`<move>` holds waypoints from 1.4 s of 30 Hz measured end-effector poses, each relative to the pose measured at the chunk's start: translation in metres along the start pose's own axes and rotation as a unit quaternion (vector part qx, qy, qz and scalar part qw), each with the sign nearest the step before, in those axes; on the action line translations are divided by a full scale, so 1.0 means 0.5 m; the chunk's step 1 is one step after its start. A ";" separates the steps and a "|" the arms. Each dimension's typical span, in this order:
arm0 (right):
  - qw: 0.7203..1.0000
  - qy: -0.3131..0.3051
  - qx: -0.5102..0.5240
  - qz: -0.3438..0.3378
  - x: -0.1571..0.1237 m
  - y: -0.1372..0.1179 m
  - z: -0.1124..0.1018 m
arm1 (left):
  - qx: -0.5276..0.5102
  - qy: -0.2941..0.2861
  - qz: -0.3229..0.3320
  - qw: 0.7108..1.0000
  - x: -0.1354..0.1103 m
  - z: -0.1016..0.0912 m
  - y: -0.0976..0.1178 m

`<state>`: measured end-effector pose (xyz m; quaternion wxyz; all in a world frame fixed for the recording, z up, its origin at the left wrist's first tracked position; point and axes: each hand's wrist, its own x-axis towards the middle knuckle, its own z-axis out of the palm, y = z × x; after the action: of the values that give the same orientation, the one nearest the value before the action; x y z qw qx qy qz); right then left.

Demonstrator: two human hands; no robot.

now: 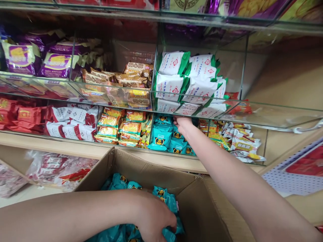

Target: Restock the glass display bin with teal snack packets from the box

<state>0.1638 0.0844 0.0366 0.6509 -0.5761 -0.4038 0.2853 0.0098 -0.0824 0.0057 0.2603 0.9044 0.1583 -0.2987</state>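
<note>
My left hand [155, 216] reaches down into a cardboard box [196, 201] and its fingers curl round teal snack packets [161, 195] that fill the box. My right hand [183, 125] is stretched forward into a glass-walled shelf compartment, resting on a pile of the same teal packets [161, 136]. Its fingers are hidden behind the glass edge and the packets, so I cannot see whether they hold one.
Glass compartments hold other snacks: white-and-green packs [191, 80] above, orange packs [126, 129] to the left, red-and-white packs [73, 124] further left, purple packs [52, 62] top left. A wooden ledge [55, 146] runs under the shelf. Bagged goods [58, 168] lie lower left.
</note>
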 end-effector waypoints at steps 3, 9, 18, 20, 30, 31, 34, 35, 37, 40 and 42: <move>0.993 0.011 0.099 0.066 -0.023 -0.015 -0.023 | 0.003 -0.015 0.003 1.000 -0.002 -0.005 0.003; 0.964 -0.011 0.241 0.109 -0.156 -0.019 -0.147 | -0.141 0.054 -0.018 0.988 -0.007 -0.003 -0.003; 0.973 -0.178 0.050 0.140 -0.394 0.079 -0.280 | -0.757 0.254 0.016 0.602 0.031 -0.005 0.010; 0.974 -0.201 -0.100 0.009 -0.405 0.094 -0.286 | -0.740 0.262 -0.030 0.619 0.039 -0.003 0.005; 0.782 -0.224 -0.442 -0.378 -0.382 0.070 -0.289 | -0.670 0.291 -0.027 0.683 0.042 0.006 0.003; 0.775 -0.208 -0.461 -0.379 -0.370 0.058 -0.290 | -0.682 0.282 -0.023 0.675 0.041 0.003 0.003; 0.722 -0.125 -0.562 -0.382 -0.320 0.010 -0.281 | -0.689 0.241 -0.018 0.683 0.040 -0.004 0.003; 0.697 -0.101 -0.601 -0.378 -0.301 -0.007 -0.272 | -0.678 0.225 -0.021 0.699 0.041 -0.005 0.004; 0.643 -0.082 -0.673 -0.355 -0.264 -0.033 -0.245 | -0.647 0.196 -0.025 0.736 0.044 -0.002 0.009; 0.595 -0.119 -0.726 -0.322 -0.218 -0.041 -0.199 | -0.602 0.162 -0.023 0.782 0.050 0.011 0.016; 0.616 -0.164 -0.726 -0.260 -0.191 -0.027 -0.174 | -0.575 0.148 -0.019 0.804 0.052 0.020 0.019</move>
<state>0.1881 -0.0432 0.0301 -0.0095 -0.6751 -0.7123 -0.1917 0.0294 -0.0924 -0.0140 0.7006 0.6190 0.3544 -0.0204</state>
